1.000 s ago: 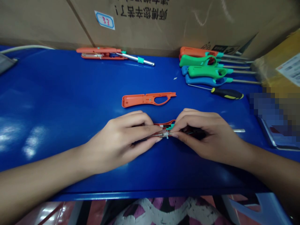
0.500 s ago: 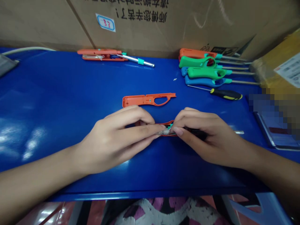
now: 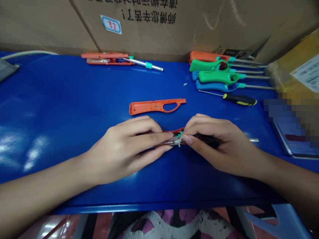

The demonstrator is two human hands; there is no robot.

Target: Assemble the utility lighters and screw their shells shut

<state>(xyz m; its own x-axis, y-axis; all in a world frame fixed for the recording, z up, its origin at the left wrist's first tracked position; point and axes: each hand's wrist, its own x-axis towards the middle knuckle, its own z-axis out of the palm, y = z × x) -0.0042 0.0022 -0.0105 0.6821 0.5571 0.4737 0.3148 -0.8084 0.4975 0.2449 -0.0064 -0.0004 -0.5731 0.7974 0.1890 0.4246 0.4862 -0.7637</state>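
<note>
An opened orange long-necked lighter (image 3: 173, 130) lies under both my hands, its metal tube end (image 3: 254, 140) sticking out past the right one. My left hand (image 3: 132, 146) curls over the handle end, thumb and forefinger around a clear part (image 3: 169, 142) of the lighter. The fingertips of my right hand (image 3: 216, 141) pinch at the lighter's middle, beside a small whitish piece (image 3: 178, 142) and a teal part (image 3: 181, 134). Most of the lighter's inside is hidden by my fingers. Just beyond lies the loose orange shell half (image 3: 144, 107), hollow side up.
Another opened orange lighter (image 3: 107, 56) lies at the back left. Several lighters (image 3: 216, 77) are stacked at the back right, with a black-yellow screwdriver (image 3: 240, 99) before them. Small white bits (image 3: 185, 84) lie on the blue table (image 3: 62, 99). A cardboard box (image 3: 154, 36) walls the back.
My left thumb has moved slightly down, away from the forefinger, so more of the clear part and whitish piece shows. My right hand stays almost still.
</note>
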